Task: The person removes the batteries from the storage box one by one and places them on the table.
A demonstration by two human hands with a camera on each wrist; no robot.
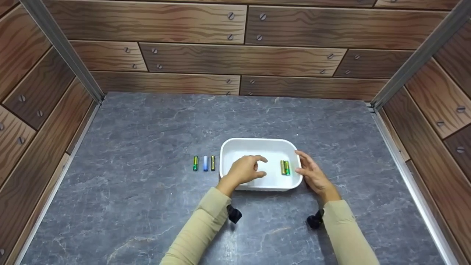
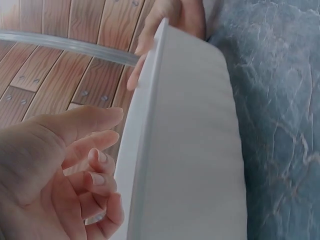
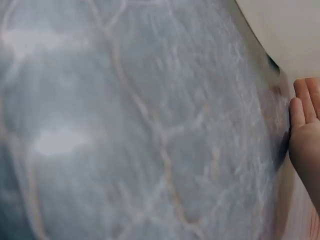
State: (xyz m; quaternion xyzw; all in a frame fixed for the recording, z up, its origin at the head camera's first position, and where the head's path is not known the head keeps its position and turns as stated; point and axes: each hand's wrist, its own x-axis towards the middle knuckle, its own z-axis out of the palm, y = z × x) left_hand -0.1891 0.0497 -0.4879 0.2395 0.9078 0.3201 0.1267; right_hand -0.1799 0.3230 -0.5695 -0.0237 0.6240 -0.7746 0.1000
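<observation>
A white rectangular tray stands on the dark marbled table. Over its left half hovers my left hand, thumb and index finger apart with nothing between them. In the left wrist view that hand is beside the tray's long wall, its fingers loosely bent. My right hand touches the tray's right rim with fingertips and thumb; the right wrist view shows straight fingers against the white wall. Inside the tray, near its right end, two batteries, one gold-green and one green, lie side by side.
Left of the tray, three batteries lie in a row: a green one, a light blue one and a black-gold one. Wood-patterned walls enclose the table at the back and both sides.
</observation>
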